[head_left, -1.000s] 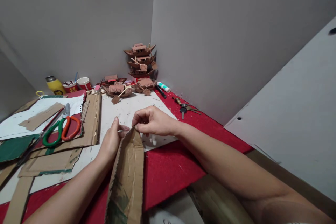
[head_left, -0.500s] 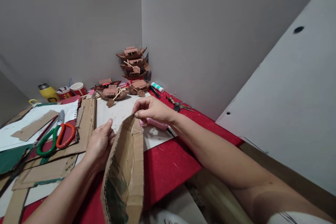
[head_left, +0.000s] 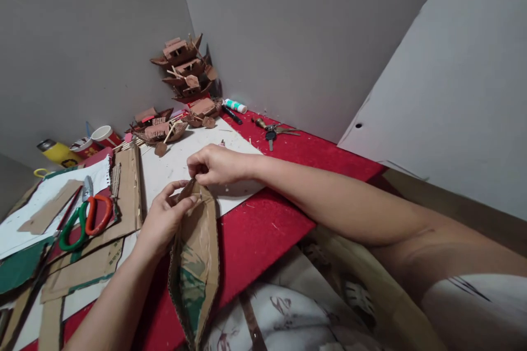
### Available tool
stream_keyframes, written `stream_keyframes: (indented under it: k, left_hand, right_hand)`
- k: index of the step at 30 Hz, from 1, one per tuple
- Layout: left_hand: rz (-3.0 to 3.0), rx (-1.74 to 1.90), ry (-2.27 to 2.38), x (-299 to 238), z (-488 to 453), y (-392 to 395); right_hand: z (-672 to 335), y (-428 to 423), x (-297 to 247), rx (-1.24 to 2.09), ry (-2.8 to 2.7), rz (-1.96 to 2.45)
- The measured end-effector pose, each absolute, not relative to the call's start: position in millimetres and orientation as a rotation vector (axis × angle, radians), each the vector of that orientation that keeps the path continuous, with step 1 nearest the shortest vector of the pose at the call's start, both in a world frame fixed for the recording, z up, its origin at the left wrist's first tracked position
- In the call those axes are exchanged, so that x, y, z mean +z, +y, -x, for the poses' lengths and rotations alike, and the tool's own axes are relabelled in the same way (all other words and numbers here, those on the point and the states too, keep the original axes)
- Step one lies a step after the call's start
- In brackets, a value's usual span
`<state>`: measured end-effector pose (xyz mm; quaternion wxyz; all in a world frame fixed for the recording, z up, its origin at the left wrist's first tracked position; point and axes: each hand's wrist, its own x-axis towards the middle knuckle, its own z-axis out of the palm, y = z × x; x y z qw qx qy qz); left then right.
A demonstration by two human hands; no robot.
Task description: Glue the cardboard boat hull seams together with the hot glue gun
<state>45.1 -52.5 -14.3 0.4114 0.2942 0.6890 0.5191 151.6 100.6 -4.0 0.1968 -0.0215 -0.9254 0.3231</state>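
A boat-shaped hull of folded corrugated cardboard [head_left: 196, 263] points away from me over the table's front edge, with green and tan marks on its inside. My right hand [head_left: 216, 164] is closed in a pinch on its far pointed tip. Just left of that, my left hand [head_left: 168, 211] grips the hull's left wall near the same tip, thumb inside and fingers outside. The finger ends of my right hand are partly hidden.
Small brown model boats [head_left: 181, 71] are stacked in the corner, others beside them. Scissors [head_left: 86, 214] lie on cardboard sheets [head_left: 125, 192] at left. Keys [head_left: 272, 132], a white-and-green tube [head_left: 235, 106], paper cups [head_left: 105, 136] and a yellow bottle [head_left: 60, 152] stand or lie farther back.
My left hand has moved from beside the hull onto its wall near the tip. The hull and my right hand have shifted slightly left in view, and the camera has turned.
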Motion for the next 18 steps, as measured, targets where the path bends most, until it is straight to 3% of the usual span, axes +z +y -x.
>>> stream_keyframes:
  k: [8,18]
  left_hand:
    - [-0.725,1.239,1.675,-14,-45,-55]
    - [-0.604,1.489,1.699,-27,-41,-51]
  right_hand:
    - [-152,97,-2,0.778,-2.5,-0.084]
    - [-154,94,2,0.92,-2.342,0.165]
